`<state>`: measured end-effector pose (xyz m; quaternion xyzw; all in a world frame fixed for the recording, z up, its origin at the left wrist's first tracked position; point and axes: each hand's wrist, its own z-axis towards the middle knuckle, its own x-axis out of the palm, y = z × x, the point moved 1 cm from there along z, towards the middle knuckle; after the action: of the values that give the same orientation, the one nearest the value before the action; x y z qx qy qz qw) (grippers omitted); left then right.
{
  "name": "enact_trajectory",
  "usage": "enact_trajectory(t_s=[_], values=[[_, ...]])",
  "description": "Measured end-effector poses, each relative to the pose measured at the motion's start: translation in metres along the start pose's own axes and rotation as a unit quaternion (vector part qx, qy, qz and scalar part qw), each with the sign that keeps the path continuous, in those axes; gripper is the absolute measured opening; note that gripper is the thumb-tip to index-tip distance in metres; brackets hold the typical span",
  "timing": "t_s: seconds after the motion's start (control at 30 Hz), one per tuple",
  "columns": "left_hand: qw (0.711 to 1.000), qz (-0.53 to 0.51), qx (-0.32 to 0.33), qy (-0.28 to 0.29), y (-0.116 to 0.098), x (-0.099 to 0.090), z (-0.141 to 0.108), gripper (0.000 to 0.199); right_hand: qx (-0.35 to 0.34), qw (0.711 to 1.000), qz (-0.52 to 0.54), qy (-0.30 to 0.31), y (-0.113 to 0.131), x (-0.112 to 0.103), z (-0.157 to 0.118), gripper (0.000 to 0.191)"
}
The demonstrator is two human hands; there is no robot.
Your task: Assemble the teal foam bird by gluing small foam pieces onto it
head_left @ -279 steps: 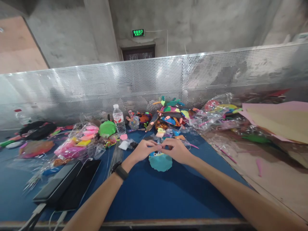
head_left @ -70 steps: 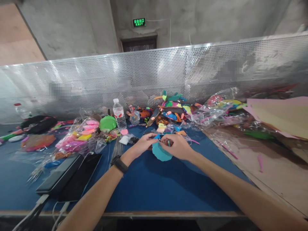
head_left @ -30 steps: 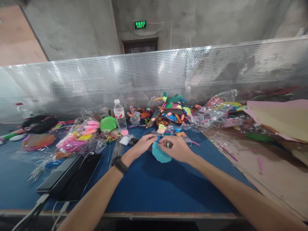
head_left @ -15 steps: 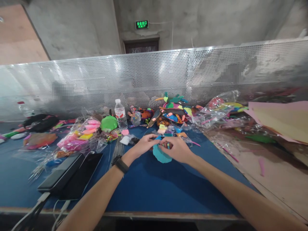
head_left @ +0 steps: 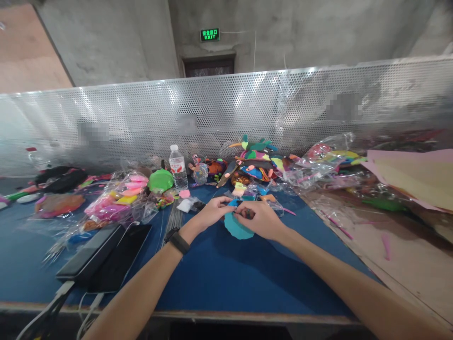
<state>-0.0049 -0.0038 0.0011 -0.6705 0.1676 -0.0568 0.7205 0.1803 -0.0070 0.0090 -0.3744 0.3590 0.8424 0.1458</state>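
Observation:
A flat, roundish piece of turquoise modelling clay (head_left: 239, 228) hangs a little above the blue table between my hands. My left hand (head_left: 212, 212) grips its upper left edge, where a darker blue bit of clay (head_left: 233, 202) shows. From the right, my right hand (head_left: 260, 217) pinches at the upper part of the same piece with thumb and fingers. Whatever sits right between the right fingertips is too small to make out. Just behind the hands lie a pale yellow and peach lump of clay (head_left: 239, 189) and small plastic wrappers.
On the left lie a phone (head_left: 120, 259), a power bank (head_left: 90, 252) with cables, and bags of coloured clay (head_left: 116, 200). A water bottle (head_left: 178, 167) and a pile of clay figures (head_left: 253, 163) stand before the perforated metal screen (head_left: 226, 108). Paper sheets (head_left: 417, 177) lie at right.
My right fingers have shifted slightly over the turquoise clay. Both hands keep their hold, and the view has moved a touch.

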Motion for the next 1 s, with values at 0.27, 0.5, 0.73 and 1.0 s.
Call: enact_trajectory(t_s=[0.27,0.5,0.73,1.0], values=[[0.999,-0.038,-0.008,0.011,0.0031,-0.0030,0.0014,0.037,0.007,1.000,-0.002,0.014,-0.0027,-0.0022,-0.0006,0.012],[0.999,-0.037,-0.007,0.002,0.0028,-0.0046,0.0006,0.039,0.003,1.000,-0.001,0.011,-0.0033,-0.0051,0.0000,0.013],[0.999,-0.051,-0.015,0.012,0.0012,-0.0037,-0.0004,0.039,0.006,1.000,-0.002,0.001,-0.0039,-0.0037,-0.0001,0.012],[0.999,-0.034,-0.018,0.002,0.0022,-0.0040,0.0002,0.040,0.009,1.000,-0.013,0.009,0.0016,-0.0005,0.0002,0.011]])
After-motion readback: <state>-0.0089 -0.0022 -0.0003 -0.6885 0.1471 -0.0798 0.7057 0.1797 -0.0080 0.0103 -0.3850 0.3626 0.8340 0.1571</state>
